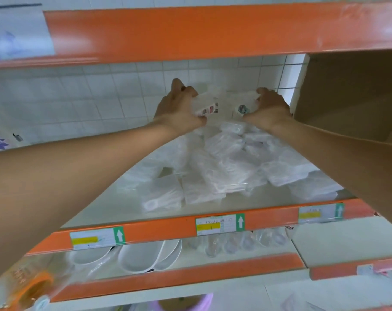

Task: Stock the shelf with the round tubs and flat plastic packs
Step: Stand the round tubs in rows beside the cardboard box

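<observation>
Grips labelled pack [209,103] in left hand [179,105] and 2nd pack [243,102] in right hand [271,107], fingers curled round both, over pile [224,167], likely for stacking.

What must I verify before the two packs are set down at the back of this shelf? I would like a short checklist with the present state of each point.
1. Left hand has a firm hold on the labelled pack: ok.
2. Right hand has a firm hold on the stickered pack: ok.
3. Bare room on the shelf left of the stock: ok.
4. Pile of flat packs lies in order: not ok, the packs overlap at mixed angles.
5. Right forearm is apart from the cardboard box: cannot tell, it passes in front of the box.
</observation>
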Tool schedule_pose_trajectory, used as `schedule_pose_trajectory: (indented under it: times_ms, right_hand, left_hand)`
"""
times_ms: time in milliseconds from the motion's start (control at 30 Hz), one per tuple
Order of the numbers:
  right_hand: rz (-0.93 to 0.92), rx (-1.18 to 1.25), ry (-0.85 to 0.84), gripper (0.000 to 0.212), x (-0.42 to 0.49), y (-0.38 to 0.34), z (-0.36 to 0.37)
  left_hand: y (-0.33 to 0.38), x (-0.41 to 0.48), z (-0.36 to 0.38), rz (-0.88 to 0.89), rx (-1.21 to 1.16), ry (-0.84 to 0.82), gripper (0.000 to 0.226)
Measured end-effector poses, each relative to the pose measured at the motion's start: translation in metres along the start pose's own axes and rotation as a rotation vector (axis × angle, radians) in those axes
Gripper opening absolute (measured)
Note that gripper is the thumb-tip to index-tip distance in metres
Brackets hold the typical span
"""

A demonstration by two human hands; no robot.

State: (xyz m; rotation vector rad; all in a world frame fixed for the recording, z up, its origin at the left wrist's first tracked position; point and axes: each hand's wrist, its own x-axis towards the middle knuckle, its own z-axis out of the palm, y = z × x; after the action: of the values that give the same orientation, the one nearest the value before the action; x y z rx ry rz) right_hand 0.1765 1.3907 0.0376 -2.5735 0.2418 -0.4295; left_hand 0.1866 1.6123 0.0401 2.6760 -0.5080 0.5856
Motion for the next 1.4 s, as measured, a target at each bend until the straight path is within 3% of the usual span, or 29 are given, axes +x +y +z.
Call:
schedule_pose_trajectory:
  times_ms: [233, 333, 467, 700, 1067, 1200, 1400]
  right_hand:
    - [-0.278, -0.209, 0.044, 0.070, -0.026, -0.005, -0.001]
    - [-0.355, -0.314, 0.132, 0.064, -0.040, -0.011, 0.003]
    - [-0.496, -0.421, 0.246, 0.057, -0.056, -0.016, 0.011]
    - [-0.634, -0.560, 0.243, 0.072, -0.078, -0.029, 0.012]
    - [-0.774, -0.523, 0.204, 0.067, -0.136, -0.048, 0.018]
    - [-0.742, -0.523, 0.159, 0.073, -0.159, -0.057, 0.016]
    - [-0.835, -0.476, 0.200, 0.063, -0.194, -0.075, 0.014]
  left_hand:
    - [-0.012, -0.034, -0.015, 0.143, 0.181, 0.116, 0.057]
    - [-0.016, -0.046, -0.015, 0.200, 0.191, 0.207, 0.059]
    - [-0.022, -0.058, -0.017, 0.264, 0.194, 0.205, 0.065]
    - [-0.036, -0.080, -0.029, 0.338, 0.183, 0.232, 0.063]
    - [-0.050, -0.141, -0.052, 0.398, 0.295, 0.218, 0.064]
    - [-0.052, -0.171, -0.071, 0.374, 0.289, 0.194, 0.060]
    - [-0.054, -0.213, -0.116, 0.362, 0.307, 0.194, 0.060]
